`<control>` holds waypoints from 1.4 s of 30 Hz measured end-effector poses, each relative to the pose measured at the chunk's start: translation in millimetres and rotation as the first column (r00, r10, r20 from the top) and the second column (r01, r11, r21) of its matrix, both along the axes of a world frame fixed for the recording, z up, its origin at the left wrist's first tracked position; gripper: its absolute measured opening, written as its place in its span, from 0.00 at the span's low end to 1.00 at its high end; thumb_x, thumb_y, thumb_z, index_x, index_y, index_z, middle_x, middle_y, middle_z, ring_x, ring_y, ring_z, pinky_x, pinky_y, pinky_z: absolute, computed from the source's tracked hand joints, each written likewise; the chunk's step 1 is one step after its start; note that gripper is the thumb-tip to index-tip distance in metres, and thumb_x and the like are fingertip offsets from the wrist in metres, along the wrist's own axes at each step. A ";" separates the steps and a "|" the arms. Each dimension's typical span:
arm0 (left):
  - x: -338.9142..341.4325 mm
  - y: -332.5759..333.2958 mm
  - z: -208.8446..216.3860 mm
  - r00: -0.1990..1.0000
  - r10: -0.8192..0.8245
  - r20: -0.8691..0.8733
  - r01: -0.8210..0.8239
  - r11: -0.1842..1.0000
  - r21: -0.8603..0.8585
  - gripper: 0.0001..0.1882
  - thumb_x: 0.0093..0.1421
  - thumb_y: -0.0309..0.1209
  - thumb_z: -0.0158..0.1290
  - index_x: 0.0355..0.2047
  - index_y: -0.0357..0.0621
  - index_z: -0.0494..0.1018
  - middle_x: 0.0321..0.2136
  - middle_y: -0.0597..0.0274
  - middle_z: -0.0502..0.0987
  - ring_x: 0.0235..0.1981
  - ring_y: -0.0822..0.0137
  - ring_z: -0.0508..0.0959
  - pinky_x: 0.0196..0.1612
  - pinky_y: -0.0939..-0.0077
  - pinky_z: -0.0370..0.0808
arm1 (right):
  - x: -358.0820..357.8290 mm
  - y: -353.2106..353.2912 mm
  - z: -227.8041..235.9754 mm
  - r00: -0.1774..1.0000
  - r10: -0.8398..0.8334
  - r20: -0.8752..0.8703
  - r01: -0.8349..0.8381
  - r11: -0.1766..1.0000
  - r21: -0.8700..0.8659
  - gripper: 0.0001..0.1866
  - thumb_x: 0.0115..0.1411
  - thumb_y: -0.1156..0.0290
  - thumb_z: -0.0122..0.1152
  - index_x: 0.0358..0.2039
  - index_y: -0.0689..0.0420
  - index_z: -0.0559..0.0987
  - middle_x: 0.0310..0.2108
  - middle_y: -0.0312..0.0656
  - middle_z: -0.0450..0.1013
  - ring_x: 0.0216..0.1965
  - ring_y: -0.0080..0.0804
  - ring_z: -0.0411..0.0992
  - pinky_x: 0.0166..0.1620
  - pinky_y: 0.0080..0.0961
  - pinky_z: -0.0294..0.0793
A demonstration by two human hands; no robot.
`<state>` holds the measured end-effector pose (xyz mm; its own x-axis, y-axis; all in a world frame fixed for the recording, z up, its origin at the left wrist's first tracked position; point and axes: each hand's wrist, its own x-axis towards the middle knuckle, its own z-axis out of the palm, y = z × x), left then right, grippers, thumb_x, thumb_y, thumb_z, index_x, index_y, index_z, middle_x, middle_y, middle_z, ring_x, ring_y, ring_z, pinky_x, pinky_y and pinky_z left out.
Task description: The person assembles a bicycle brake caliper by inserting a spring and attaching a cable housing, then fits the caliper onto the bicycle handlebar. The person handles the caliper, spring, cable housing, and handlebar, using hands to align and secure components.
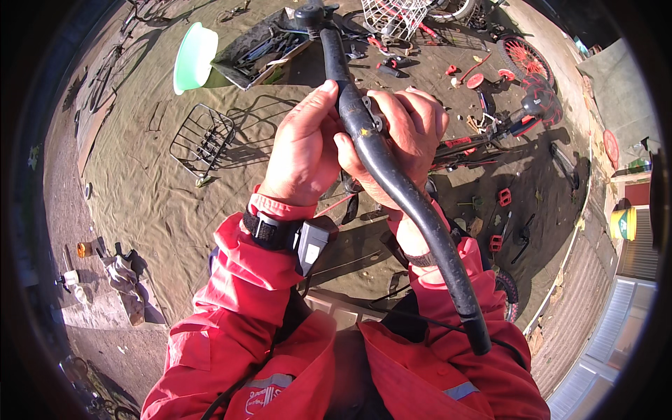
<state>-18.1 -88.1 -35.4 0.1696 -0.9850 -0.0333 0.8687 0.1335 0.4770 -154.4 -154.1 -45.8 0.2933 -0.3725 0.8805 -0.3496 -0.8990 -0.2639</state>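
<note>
A bent black bicycle handlebar (395, 171) runs diagonally in front of me, its near end over my right sleeve. My left hand (308, 143) is closed at its middle, the thumb lying along the tube and the fingers mostly hidden. From the right, my right hand (409, 129) grips the same stretch, thumb against the bar and fingers curled. Between that hand and the tube shows a small metal clamp piece with holes (374, 114). A small yellow mark is on the tube beside my right thumb. A dark rounded fitting (309, 17) shows at the far end.
Below lies a brown cloth with a black wire rack (203, 142), a tray of tools (269, 59) and a pale green basin (196, 59). Bicycle parts lie right: a frame (490, 133), red-spoked wheel (526, 57) and red pedals (505, 197). A yellow bucket (623, 224) is far right.
</note>
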 end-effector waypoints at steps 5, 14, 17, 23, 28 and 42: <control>0.2 -1.0 -5.7 0.999 0.014 0.030 -0.014 1.000 0.005 0.23 0.78 0.40 0.47 0.62 0.35 0.71 0.41 0.57 0.83 0.39 0.64 0.83 0.47 0.68 0.82 | 2.1 2.9 3.2 1.000 -0.003 -0.005 0.003 1.000 0.026 0.31 0.48 0.54 0.78 0.50 0.54 0.79 0.45 0.39 0.75 0.50 0.44 0.71 0.57 0.47 0.66; -1.6 -0.8 -3.3 0.998 0.039 0.056 -0.039 0.999 -0.006 0.22 0.78 0.41 0.47 0.60 0.36 0.72 0.38 0.59 0.82 0.36 0.68 0.82 0.45 0.71 0.81 | 5.4 3.6 6.0 1.000 -0.004 -0.014 0.004 1.000 0.002 0.27 0.51 0.55 0.76 0.48 0.53 0.77 0.43 0.37 0.76 0.49 0.43 0.72 0.58 0.47 0.65; -2.3 -1.1 -2.7 0.995 0.062 0.075 -0.064 0.998 0.020 0.22 0.78 0.41 0.47 0.60 0.36 0.72 0.37 0.60 0.81 0.36 0.68 0.81 0.43 0.72 0.81 | 5.8 4.1 6.5 1.000 0.006 -0.011 -0.006 1.000 -0.002 0.26 0.53 0.55 0.75 0.48 0.53 0.77 0.43 0.38 0.76 0.49 0.43 0.72 0.58 0.48 0.65; -3.6 -0.5 -5.1 0.996 0.058 0.069 -0.059 0.998 0.006 0.20 0.77 0.42 0.47 0.56 0.39 0.75 0.38 0.60 0.82 0.35 0.68 0.81 0.43 0.71 0.81 | 7.8 3.2 4.6 1.000 -0.020 0.000 0.020 0.999 -0.026 0.27 0.53 0.51 0.73 0.47 0.54 0.78 0.42 0.37 0.76 0.48 0.41 0.73 0.60 0.47 0.65; 0.1 3.5 -6.0 0.997 0.074 0.030 -0.076 0.993 0.094 0.20 0.77 0.44 0.47 0.52 0.41 0.77 0.42 0.57 0.82 0.41 0.64 0.81 0.49 0.66 0.79 | 7.1 2.4 3.5 1.000 -0.009 -0.016 0.008 0.999 -0.047 0.27 0.56 0.50 0.72 0.49 0.54 0.77 0.43 0.37 0.76 0.50 0.41 0.72 0.60 0.48 0.64; 98.1 60.2 -2.8 0.916 0.306 0.258 -0.350 0.926 0.143 0.19 0.75 0.36 0.48 0.59 0.37 0.71 0.48 0.53 0.82 0.48 0.58 0.82 0.50 0.65 0.80 | 6.8 2.0 4.7 1.000 -0.020 0.005 0.020 1.000 0.019 0.27 0.48 0.52 0.75 0.45 0.53 0.79 0.41 0.36 0.77 0.50 0.42 0.73 0.61 0.46 0.63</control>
